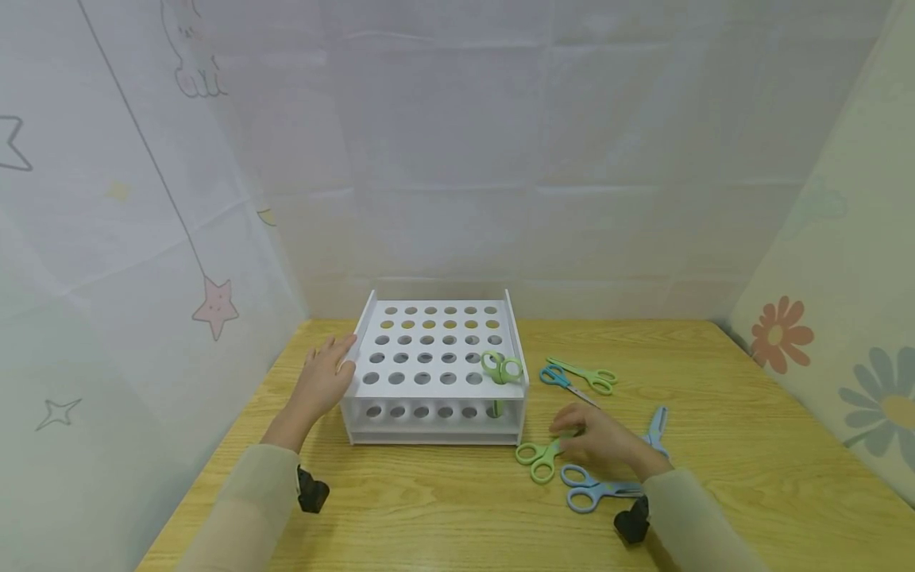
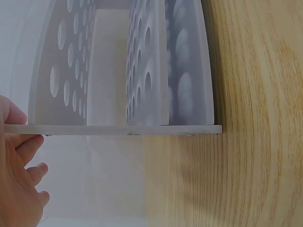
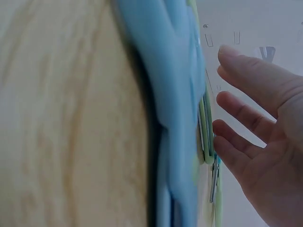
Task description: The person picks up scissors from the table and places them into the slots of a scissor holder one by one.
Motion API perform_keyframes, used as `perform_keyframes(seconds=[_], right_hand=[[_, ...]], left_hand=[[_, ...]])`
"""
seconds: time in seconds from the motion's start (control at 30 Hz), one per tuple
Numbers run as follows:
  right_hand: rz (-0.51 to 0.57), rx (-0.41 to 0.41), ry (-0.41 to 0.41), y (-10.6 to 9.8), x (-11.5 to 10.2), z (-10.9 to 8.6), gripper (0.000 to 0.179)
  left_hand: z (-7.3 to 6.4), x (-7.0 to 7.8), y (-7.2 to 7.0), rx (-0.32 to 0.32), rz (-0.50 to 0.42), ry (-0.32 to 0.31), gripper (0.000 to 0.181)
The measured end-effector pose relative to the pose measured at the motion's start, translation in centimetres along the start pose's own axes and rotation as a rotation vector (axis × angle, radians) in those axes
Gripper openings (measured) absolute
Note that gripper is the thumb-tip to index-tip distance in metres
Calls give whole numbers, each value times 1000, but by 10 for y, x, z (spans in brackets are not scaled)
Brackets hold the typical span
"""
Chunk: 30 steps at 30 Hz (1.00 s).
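Observation:
A white rack (image 1: 434, 390) with rows of round holes stands on the table. One pair of green scissors (image 1: 499, 375) sits handles-up in a hole at its front right corner. My left hand (image 1: 322, 381) holds the rack's left side panel (image 2: 118, 130), thumb on one face and fingers on the other. Over a second pair of green scissors (image 1: 546, 456) lying on the table is my right hand (image 1: 599, 435), its fingers loosely bent and apart, covering the blades. In the right wrist view that hand (image 3: 265, 127) has nothing between thumb and fingers. Close below it lie light blue scissors (image 1: 596, 486).
Behind the right hand lie teal-handled scissors (image 1: 560, 378) and another green pair (image 1: 589, 373). Beside the right wrist is a second light blue pair (image 1: 657, 429), partly hidden. A patterned cloth (image 1: 443, 159) hangs behind the wooden table (image 1: 400, 508).

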State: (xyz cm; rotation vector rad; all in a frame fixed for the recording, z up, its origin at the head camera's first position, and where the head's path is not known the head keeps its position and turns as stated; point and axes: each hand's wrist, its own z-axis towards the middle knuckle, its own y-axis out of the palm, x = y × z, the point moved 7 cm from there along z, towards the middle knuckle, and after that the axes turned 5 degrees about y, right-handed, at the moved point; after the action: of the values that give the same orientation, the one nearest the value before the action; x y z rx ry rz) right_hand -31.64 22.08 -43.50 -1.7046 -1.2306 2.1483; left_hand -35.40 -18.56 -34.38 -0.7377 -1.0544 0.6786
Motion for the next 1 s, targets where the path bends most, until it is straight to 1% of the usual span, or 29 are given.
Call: perform_keyframes(seconds=[0.07, 0.17, 0.33, 0.47, 0.8, 1.0], right_hand=[[-7, -12, 22, 2, 1, 1, 29], [-36, -25, 13, 4, 0, 1, 29], [-52, -32, -24, 5, -6, 0, 27], [-69, -38, -26, 5, -6, 1, 25], [-109, -46, -5, 7, -8, 2, 23], [-119, -55, 18, 7, -3, 2, 15]], left_hand=[[0, 0, 0, -1, -1, -4, 52], [0, 0, 0, -2, -9, -10, 52], [-1, 1, 0, 0, -8, -8, 52], [-1, 1, -1, 3, -9, -8, 53], [-1, 2, -1, 7, -17, -6, 52], [-1, 2, -1, 3, -9, -9, 52]])
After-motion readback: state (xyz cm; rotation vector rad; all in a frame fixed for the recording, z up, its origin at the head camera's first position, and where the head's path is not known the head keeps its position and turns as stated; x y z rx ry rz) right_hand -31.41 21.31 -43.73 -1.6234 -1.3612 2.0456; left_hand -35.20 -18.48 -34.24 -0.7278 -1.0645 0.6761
